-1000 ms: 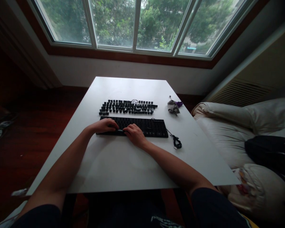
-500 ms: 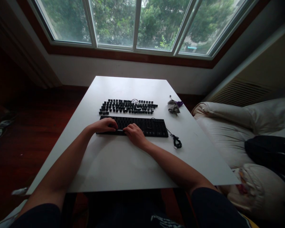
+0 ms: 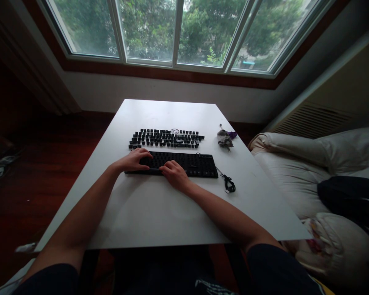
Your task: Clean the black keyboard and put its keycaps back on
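Note:
A black keyboard [image 3: 199, 166] lies in the middle of the white table. My left hand [image 3: 137, 160] is over its left part, thumb and forefinger spread apart, with nothing visible between them. Against the front edge, just left of the keyboard's middle, my right hand [image 3: 174, 174] rests with fingers bent and drawn together; whatever its fingertips pinch or press is hidden. Behind the keyboard, loose black keycaps [image 3: 160, 143] stand in several rows. A thin wire ring [image 3: 174, 130] lies at their back row.
The keyboard's coiled cable [image 3: 230, 186] lies at its right. A crumpled grey and purple cloth-like thing [image 3: 225, 140] is farther back on the white table [image 3: 160, 217]. A pale sofa [image 3: 283, 172] with a dark bag [image 3: 350, 200] stands to the right, beyond the table edge.
My left hand has opened: its forefinger has lifted forward, away from the thumb, over the keys. My right hand has barely moved.

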